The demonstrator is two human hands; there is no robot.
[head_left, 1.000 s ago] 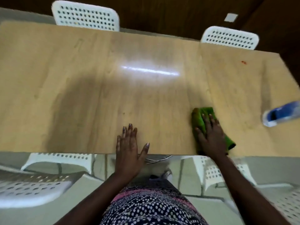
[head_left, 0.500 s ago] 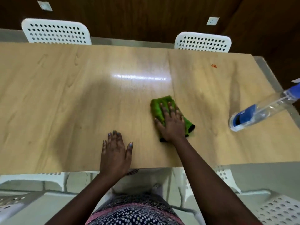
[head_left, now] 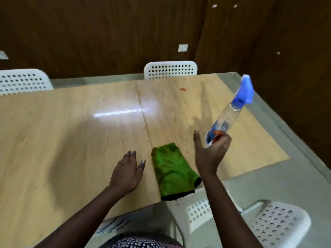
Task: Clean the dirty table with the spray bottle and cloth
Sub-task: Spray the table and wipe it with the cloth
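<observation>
At the bottom of the frame your two forearms reach up from a patterned garment (head_left: 139, 242). At lower right a white perforated chair (head_left: 275, 224) sits below the table edge. Your left hand (head_left: 128, 171) lies flat on the wooden table (head_left: 62, 140) at lower centre, fingers straight and close together, thumb out to the side, holding nothing. Just to its right the green cloth (head_left: 172, 170) lies folded on the table, its dark-trimmed end hanging slightly over the near edge; neither hand touches it. Right of the cloth, your right hand (head_left: 210, 151) is raised above the table with its fingers curled round the base of the spray bottle (head_left: 227, 117), thumb sticking up apart. The clear bottle tilts up and to the right, its blue spray head at the upper right of the frame. Farther up the table, above centre, is a small red spot (head_left: 183, 89). Beyond the far edge stand two more white chairs (head_left: 170, 69) against a dark wooden wall (head_left: 107, 33).
</observation>
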